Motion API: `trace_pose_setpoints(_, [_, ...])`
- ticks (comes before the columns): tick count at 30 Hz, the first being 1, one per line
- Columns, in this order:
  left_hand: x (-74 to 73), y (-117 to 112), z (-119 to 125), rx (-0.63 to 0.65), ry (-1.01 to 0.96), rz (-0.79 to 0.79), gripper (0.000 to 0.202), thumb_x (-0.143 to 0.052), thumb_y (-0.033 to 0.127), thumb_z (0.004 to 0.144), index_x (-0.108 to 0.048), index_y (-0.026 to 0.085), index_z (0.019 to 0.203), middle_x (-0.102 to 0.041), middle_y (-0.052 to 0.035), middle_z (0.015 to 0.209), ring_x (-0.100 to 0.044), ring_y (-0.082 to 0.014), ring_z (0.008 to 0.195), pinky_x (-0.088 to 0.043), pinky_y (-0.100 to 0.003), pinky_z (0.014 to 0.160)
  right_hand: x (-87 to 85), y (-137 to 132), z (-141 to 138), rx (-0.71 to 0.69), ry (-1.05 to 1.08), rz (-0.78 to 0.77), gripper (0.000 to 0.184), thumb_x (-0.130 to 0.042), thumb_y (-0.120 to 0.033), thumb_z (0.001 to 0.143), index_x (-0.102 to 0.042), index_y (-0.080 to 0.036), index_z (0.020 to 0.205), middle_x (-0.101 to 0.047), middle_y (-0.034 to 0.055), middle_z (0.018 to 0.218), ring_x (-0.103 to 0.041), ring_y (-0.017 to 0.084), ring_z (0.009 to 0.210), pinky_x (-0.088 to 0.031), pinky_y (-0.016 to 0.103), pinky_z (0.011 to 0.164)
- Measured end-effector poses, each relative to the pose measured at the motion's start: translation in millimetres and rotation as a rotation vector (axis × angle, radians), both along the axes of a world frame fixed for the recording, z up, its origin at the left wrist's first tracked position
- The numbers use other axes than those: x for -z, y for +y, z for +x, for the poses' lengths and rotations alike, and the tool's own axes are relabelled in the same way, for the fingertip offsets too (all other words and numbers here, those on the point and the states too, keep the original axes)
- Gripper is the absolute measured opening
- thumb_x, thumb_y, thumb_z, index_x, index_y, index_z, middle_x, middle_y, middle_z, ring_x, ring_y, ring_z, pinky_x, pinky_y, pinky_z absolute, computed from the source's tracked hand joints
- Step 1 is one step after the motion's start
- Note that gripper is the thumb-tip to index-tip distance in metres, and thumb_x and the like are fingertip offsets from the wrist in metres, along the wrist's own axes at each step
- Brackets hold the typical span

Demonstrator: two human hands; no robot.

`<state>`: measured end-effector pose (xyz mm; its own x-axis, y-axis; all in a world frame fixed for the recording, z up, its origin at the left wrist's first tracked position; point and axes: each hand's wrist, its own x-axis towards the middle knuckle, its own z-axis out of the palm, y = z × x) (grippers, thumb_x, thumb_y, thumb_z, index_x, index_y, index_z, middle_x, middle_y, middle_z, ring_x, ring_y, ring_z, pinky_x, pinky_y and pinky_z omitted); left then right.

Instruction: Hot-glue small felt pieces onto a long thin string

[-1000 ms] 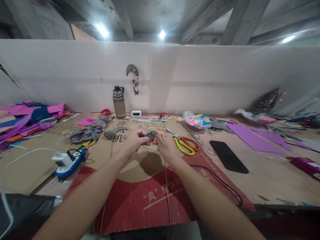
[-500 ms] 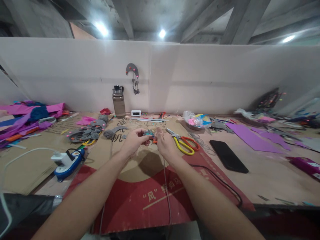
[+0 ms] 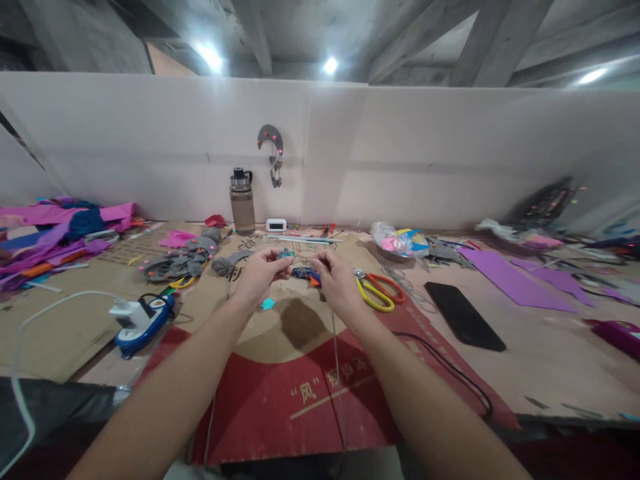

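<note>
- Blue-and-orange felt piece [image 3: 305, 273] sits just above the cardboard mat [image 3: 260, 347], pinched at either end by the left hand [image 3: 260, 272] and right hand [image 3: 338, 285], fingers closed narrow.
- Best done, I judge, with pinches close in and even tension, so the thin thread [image 3: 334, 347] cannot slip.
- Tinted water bottle [image 3: 243, 203], capped: contents unclear.
- Clear plastic bag [image 3: 397, 240]: pink, yellow and blue scraps.
</note>
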<state>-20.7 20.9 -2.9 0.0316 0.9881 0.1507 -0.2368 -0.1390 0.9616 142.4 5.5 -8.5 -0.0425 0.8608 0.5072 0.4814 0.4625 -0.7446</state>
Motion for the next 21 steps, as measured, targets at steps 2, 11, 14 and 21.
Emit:
trace_pose_setpoints(2, [2.0, 0, 2, 0.017, 0.017, 0.004, 0.028, -0.076, 0.025, 0.057, -0.056, 0.013, 0.072, -0.056, 0.0026, 0.059, -0.053, -0.0075, 0.051, -0.045, -0.020, 0.050, -1.6, -1, 1, 0.025, -0.021, 0.013, 0.024, -0.037, -0.037, 0.088, -0.048, -0.020, 0.075, -0.050, -0.0023, 0.063, -0.046, 0.013, 0.059, -0.034, 0.025, 0.058])
trace_pose_setpoints(11, [2.1, -10, 16, 0.082, 0.090, 0.001, 0.029, -0.076, 0.029, 0.057, -0.061, 0.013, 0.075, -0.058, 0.0003, 0.062, -0.054, -0.0090, 0.053, -0.046, -0.023, 0.053, 3.2, -2, -6, 0.108, -0.164, 0.041, 0.033, -0.027, -0.038, 0.092, -0.045, -0.021, 0.072, -0.053, 0.0007, 0.066, -0.045, 0.014, 0.061, -0.030, 0.025, 0.057])
trace_pose_setpoints(14, [-1.5, -14, 18, 0.094, 0.096, -0.005, 0.028, -0.076, 0.028, 0.057, -0.063, 0.012, 0.076, -0.058, 0.0002, 0.061, -0.054, -0.0088, 0.052, -0.045, -0.022, 0.052, 3.3, -4, -7, 0.121, -0.165, 0.057, 0.035, -0.028, -0.040, 0.091, -0.046, -0.021, 0.068, -0.053, 0.0001, 0.063, -0.044, 0.014, 0.058, -0.028, 0.025, 0.056])
trace_pose_setpoints(21, [-9.6, -21, 23, 0.101, 0.109, -0.026, 0.024, -0.076, 0.027, 0.056, -0.064, 0.012, 0.070, -0.057, 0.0007, 0.058, -0.051, -0.0078, 0.050, -0.044, -0.022, 0.051, 4.6, -2, -7, 0.136, -0.145, 0.018, 0.041, -0.028, -0.045, 0.090, -0.048, -0.021, 0.062, -0.051, -0.0010, 0.057, -0.042, 0.013, 0.054, -0.028, 0.024, 0.053])
